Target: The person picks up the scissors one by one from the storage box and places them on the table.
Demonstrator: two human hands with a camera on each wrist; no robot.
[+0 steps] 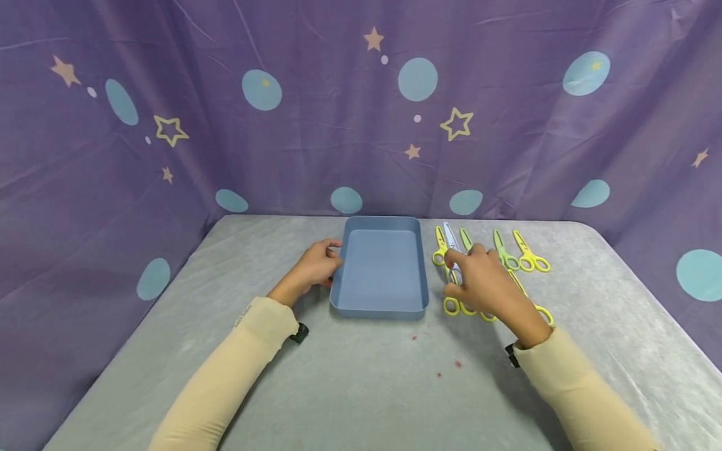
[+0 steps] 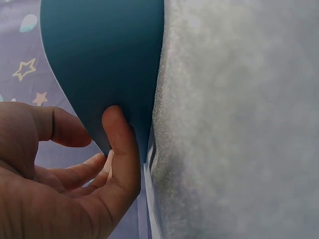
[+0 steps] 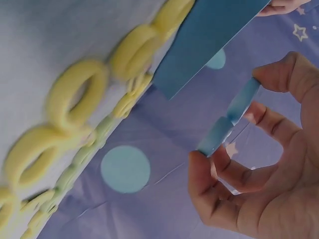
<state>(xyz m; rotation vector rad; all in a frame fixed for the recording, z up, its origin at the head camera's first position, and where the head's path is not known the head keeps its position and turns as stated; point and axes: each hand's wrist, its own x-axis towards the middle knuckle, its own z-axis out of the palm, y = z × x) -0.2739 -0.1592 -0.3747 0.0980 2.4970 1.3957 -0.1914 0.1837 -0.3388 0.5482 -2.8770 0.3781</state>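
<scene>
My right hand [image 1: 479,279] pinches a pair of light-blue scissors [image 3: 217,135] by the handle loops, thumb on one loop and a finger on the other. In the head view its blades [image 1: 449,234] point toward the back, over the other scissors. My left hand [image 1: 316,262] is at the left side of a blue-grey tray [image 1: 379,313]. Its thumb [image 2: 119,134] presses the outer wall, and the other fingers curl around at the rim. Several yellow scissors [image 1: 531,257] and green scissors [image 1: 504,252] lie beneath and beyond my right hand, partly hidden by it.
The tray's inside floor [image 1: 383,269] is bare. A grey cloth-covered table [image 1: 350,388] bears everything, with small red marks [image 1: 458,363] near the front. A purple patterned curtain [image 1: 338,163] hangs close behind the table and along its sides.
</scene>
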